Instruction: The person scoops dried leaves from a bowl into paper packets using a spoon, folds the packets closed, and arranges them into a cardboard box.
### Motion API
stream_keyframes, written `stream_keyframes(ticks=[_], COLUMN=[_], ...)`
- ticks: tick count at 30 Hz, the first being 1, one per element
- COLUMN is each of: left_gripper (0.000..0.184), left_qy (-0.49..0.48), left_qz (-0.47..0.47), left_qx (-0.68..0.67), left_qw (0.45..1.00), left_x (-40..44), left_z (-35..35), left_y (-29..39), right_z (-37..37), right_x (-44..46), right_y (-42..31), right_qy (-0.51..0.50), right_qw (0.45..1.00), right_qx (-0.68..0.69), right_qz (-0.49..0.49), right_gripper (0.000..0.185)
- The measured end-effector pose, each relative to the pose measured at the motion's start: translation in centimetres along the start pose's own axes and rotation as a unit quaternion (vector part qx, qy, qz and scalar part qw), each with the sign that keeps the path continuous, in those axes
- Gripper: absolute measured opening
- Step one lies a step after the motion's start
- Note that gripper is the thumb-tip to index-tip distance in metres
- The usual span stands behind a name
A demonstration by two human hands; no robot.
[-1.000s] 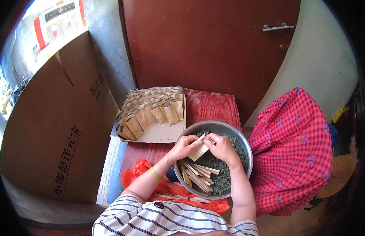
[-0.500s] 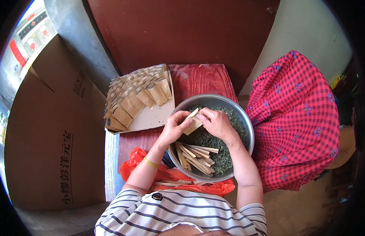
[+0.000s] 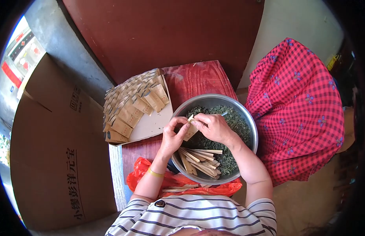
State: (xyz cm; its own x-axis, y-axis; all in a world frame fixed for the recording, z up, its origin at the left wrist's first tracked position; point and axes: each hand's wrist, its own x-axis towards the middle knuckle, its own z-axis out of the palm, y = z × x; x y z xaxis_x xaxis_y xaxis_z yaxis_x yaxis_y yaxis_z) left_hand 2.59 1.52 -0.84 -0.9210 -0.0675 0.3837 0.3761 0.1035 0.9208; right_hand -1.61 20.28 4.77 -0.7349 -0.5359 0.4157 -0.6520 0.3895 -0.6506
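Over a round metal basin [image 3: 254,135], my left hand [image 3: 173,136] and my right hand [image 3: 214,128] pinch the top of a small brown paper packet [image 3: 190,133] between thumbs and fingers. Its top edge looks folded, and the printed front hangs below my fingers. Dark green dried leaves [image 3: 230,155] fill much of the basin. On them, at the near left side, lies a pile of flat paper packets [image 3: 201,161]. A pale thin handle [image 3: 224,114] sticks out of the leaves beyond my right hand.
Left of the basin, a shallow cardboard tray [image 3: 154,126] holds rows of similar packets [image 3: 129,106] on a red table [image 3: 190,82]. A red plastic bag [image 3: 141,169] with more flat packets lies in front. A large carton [image 3: 52,149] stands left; red checked cloth [image 3: 294,114] hangs right.
The packet's top, a longer pale flap before, now looks shorter and pressed down between my fingers. The view has turned slightly. Both hands still hold the packet over the basin.
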Motion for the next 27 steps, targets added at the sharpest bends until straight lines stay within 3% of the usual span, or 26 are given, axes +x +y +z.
stream_keyframes(ticks=[6,15,18,20,21,24,27], left_gripper=[0.009,0.010,0.013,0.018,0.018,0.017,0.023], left_qy=[-0.025,-0.022,-0.001,-0.001,-0.004,-0.026,-0.107], left_qz=[-0.016,-0.044,-0.070,-0.061,-0.062,-0.071,-0.138], left_qx=[-0.005,-0.004,-0.081,-0.139,-0.139,-0.128,-0.029], left_qw=[1.000,0.999,0.994,0.988,0.988,0.989,0.984], left_x=[0.1,0.0,0.0,0.2,0.3,0.5,0.5], left_z=[-0.4,-0.6,-0.4,-0.1,0.0,0.1,-0.5], left_y=[0.3,-0.3,-0.2,0.4,0.7,1.0,0.5], right_z=[0.0,-0.9,-1.2,-0.4,0.1,0.6,0.7], right_x=[-0.1,0.1,0.2,0.0,0.2,-0.1,0.0], right_y=[0.3,0.1,-0.3,0.5,0.8,1.0,0.7], right_qy=[-0.027,0.015,0.030,-0.012,0.005,-0.027,0.016], right_qw=[0.999,0.998,0.997,0.992,0.996,0.996,0.999], right_qx=[0.015,0.022,0.042,0.112,0.093,0.075,0.043], right_qz=[0.036,0.051,0.056,0.065,0.007,0.044,0.019], right_gripper=[0.019,0.024,0.030,0.033,0.028,0.024,0.018])
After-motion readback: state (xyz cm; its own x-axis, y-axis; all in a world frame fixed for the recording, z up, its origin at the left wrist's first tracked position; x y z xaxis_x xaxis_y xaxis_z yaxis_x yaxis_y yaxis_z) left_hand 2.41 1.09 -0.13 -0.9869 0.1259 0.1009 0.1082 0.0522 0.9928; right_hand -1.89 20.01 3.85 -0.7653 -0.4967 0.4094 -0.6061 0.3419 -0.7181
